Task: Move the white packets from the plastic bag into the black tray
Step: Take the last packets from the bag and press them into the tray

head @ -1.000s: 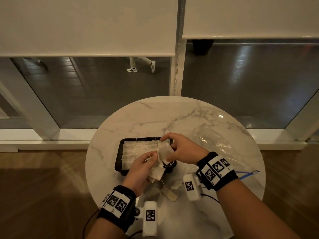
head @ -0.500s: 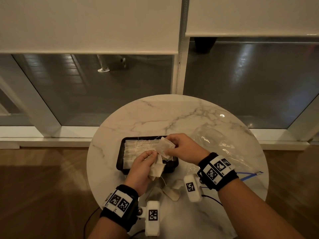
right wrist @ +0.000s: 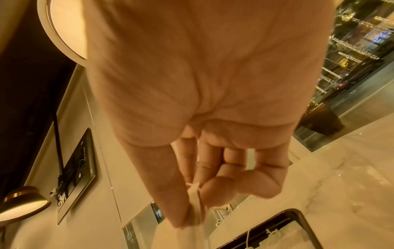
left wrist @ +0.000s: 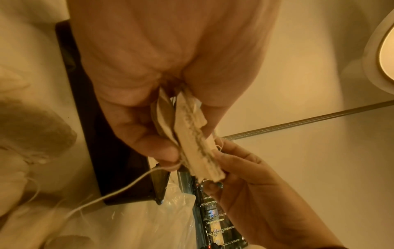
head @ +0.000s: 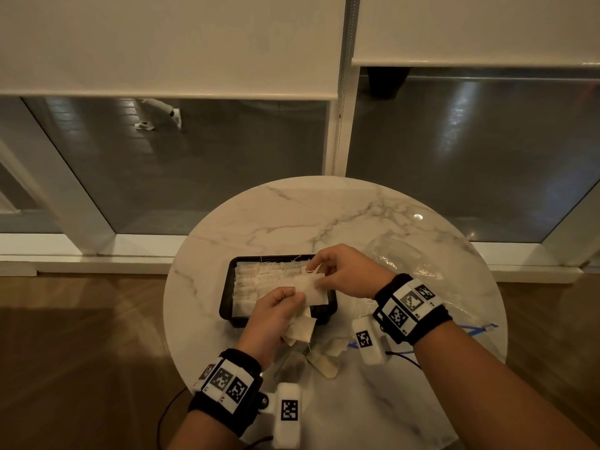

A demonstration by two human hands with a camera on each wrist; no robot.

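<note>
A black tray point(head: 227, 303) lies on the round marble table and holds several white packets point(head: 259, 280) in rows. My left hand point(head: 292, 295) grips a small bunch of white packets point(head: 300, 331) over the tray's near right corner. My right hand point(head: 316, 274) pinches one white packet point(head: 310, 289) by its edge, still touching the bunch. In the left wrist view the bunch point(left wrist: 192, 134) sits between my thumb and fingers, and a thread hangs from it. In the right wrist view my fingertips pinch the packet point(right wrist: 194, 210) above the tray point(right wrist: 298, 217). The clear plastic bag point(head: 406, 264) lies crumpled to the right.
A few loose packets point(head: 328, 358) lie on the table in front of the tray. A blue cable point(head: 480, 329) runs near the table's right edge. Beyond the table stand a window and white blinds. Wooden floor surrounds the table.
My right hand has turned its packet flatter and lowered it a little over the tray's right end. My left hand keeps its bunch in almost the same place.
</note>
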